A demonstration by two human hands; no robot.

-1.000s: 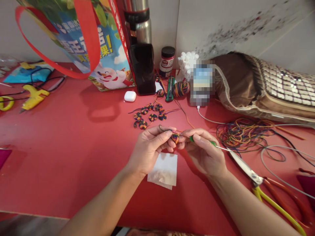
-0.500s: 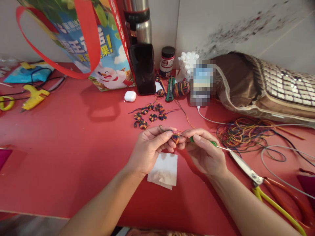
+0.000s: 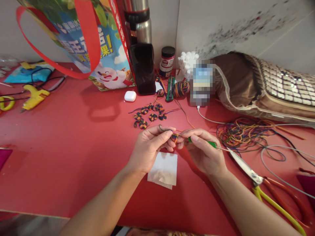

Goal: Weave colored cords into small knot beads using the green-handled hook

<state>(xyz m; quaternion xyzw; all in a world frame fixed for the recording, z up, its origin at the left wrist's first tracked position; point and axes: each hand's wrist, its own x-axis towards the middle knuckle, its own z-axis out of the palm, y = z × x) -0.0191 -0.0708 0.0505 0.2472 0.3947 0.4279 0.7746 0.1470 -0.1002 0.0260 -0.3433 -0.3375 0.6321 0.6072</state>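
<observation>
My left hand (image 3: 147, 146) pinches a small multicoloured crochet piece (image 3: 175, 137) between thumb and fingers. A crochet hook with a green handle (image 3: 211, 143) lies in the closed grip of my right hand (image 3: 205, 150), its tip end at the piece. The tip itself is too small to make out. A strand of yarn (image 3: 188, 120) runs from near the yarn ball (image 3: 181, 88) down to my right hand. Beyond my hands lie several small round crochet pieces (image 3: 153, 117) in the same colours. Below them is a white paper square (image 3: 167, 167).
Large scissors (image 3: 257, 178) and a heap of loose yarn (image 3: 240, 134) lie at the right. Behind stand a phone (image 3: 142, 68), a jar (image 3: 167, 60) and a shopping bag (image 3: 105, 52). A white earbud case (image 3: 130, 96) and a yellow glue gun (image 3: 34, 97) rest further left.
My right hand and the hook have shifted very slightly left, and the crochet piece has tilted a little. Everything else stays in place.
</observation>
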